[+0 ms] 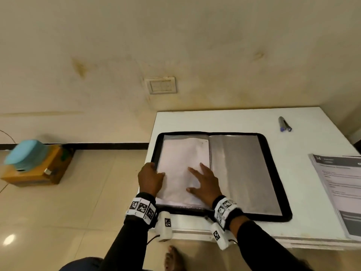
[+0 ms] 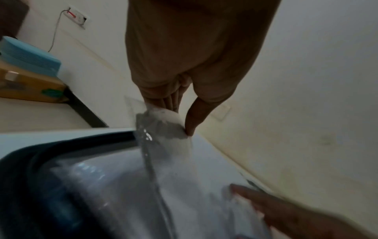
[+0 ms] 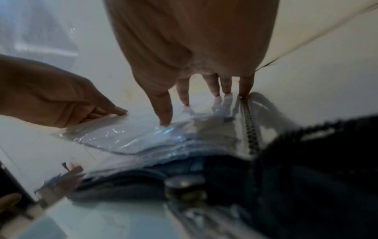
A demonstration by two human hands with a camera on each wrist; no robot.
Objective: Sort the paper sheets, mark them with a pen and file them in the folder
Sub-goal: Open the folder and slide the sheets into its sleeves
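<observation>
A black zip folder (image 1: 274,173) lies open on the white table (image 1: 316,137). Its left clear sleeve (image 1: 181,157) holds a white sheet, and the right sleeve (image 1: 240,173) looks grey and empty. My left hand (image 1: 156,173) pinches the left sleeve's outer edge (image 2: 163,127) between thumb and fingers (image 2: 191,119). My right hand (image 1: 203,178) lies flat on that sleeve near the spine, its straight fingers (image 3: 227,85) spread and pressing the plastic (image 3: 126,137). A pen (image 1: 285,124) lies at the table's back right. A stack of printed sheets (image 1: 341,188) sits at the right edge.
The folder's zip (image 3: 250,129) and near rim lie just under my right wrist, close to the table's front edge (image 1: 195,232). On the floor at the left stands a cardboard box (image 1: 39,173) with a blue object (image 1: 25,155) on top. The wall rises behind the table.
</observation>
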